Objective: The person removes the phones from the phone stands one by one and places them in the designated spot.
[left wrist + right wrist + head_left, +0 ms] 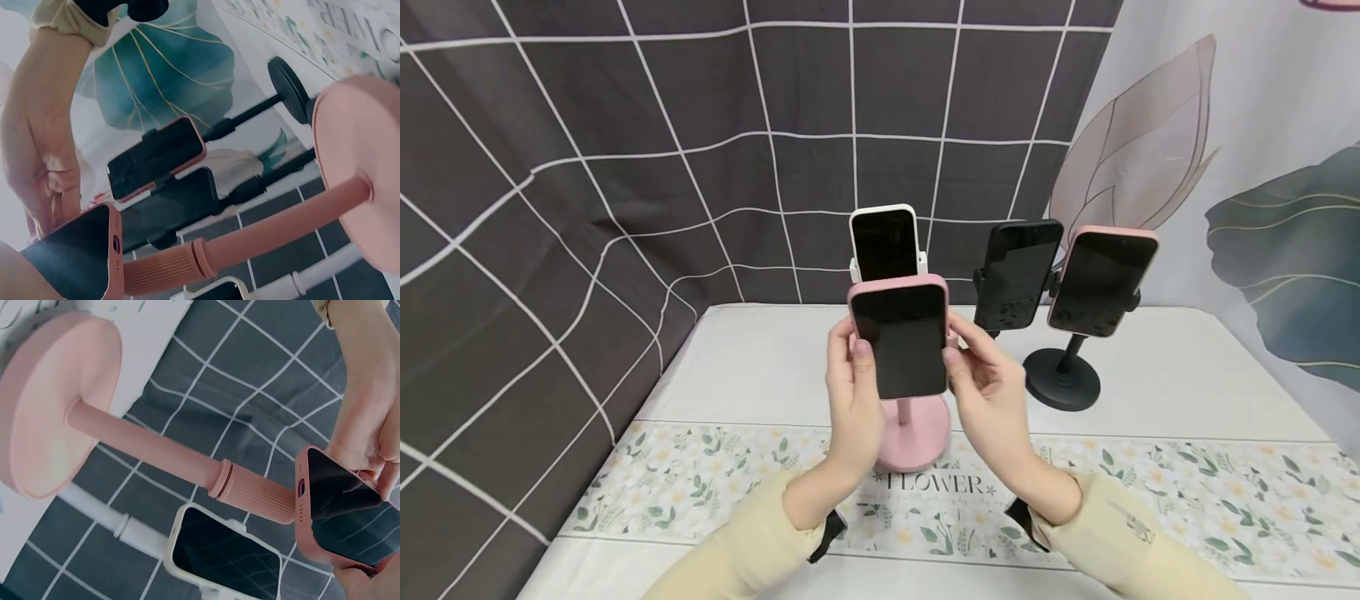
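Note:
In the head view, a pink-cased phone (901,343) stands upright on a pink phone stand (913,442), its dark screen facing me. My left hand (856,412) grips the phone's left edge, thumb on the front and fingers behind. On the other side, my right hand (998,408) pinches the right edge near the stand's clamp, the index finger reaching up behind it. The right wrist view shows the ribbed top of the pink post (256,497) meeting the phone's lower end. The clamp's back is hidden by the phone.
A white phone (884,242) sits in a white stand behind the pink one. To the right, a black phone (1017,275) and another pink-cased phone (1102,282) rest in black stands, one round base (1062,379) showing. A flowered runner (730,471) crosses the white table, before a dark grid curtain (700,100).

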Available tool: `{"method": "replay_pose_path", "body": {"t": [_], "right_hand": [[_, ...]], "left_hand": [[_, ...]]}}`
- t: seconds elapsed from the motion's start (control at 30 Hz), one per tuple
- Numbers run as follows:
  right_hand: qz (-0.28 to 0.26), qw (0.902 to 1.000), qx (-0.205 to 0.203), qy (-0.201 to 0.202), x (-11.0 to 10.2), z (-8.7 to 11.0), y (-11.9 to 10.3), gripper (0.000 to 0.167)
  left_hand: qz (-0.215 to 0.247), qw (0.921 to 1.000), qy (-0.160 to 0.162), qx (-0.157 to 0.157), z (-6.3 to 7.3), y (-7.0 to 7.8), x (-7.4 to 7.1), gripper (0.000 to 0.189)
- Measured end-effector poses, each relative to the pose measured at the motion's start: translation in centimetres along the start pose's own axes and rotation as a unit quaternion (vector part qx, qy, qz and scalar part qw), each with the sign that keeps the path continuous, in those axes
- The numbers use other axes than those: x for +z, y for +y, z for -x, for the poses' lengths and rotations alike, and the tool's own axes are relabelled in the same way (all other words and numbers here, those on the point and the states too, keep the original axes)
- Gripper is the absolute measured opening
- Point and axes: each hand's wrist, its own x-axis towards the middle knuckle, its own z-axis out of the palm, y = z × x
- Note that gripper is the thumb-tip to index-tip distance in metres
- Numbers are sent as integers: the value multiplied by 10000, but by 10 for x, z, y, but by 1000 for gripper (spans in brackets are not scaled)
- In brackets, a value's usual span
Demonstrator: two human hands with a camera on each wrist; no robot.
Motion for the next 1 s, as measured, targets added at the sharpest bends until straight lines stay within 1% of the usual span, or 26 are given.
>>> {"method": "replay_pose_path", "body": {"t": [0.07, 0.2, 0.33, 0.47, 0.57, 0.67, 0.87, 1.0], "right_hand": [[10, 10000, -46, 59, -8, 2, -1, 31], [36, 9997, -56, 219, -21, 6, -2, 32], [110, 9995, -40, 295, -31, 9, 1, 33], [270, 9991, 1, 327, -38, 12, 3, 33], [332, 9987, 7, 379, -41, 14, 4, 33], [308, 9986, 2, 432, -43, 15, 3, 33], [107, 9991, -21, 416, -47, 18, 3, 36], [165, 9990, -13, 415, -51, 20, 3, 37]], "left_hand": [[-1, 9999, -135, -79, 1, 0, 5, 47], [160, 9986, -378, -327, 2, -1, 15, 42], [290, 9970, -515, -509, 3, -4, 23, 39], [436, 9949, -646, -642, 6, -9, 29, 42], [466, 9946, -697, -608, 8, -12, 32, 43], [427, 9952, -680, -556, 9, -12, 35, 42], [493, 9933, -762, -722, 14, -11, 37, 41], [537, 9926, -805, -730, 14, -13, 39, 39]]}}
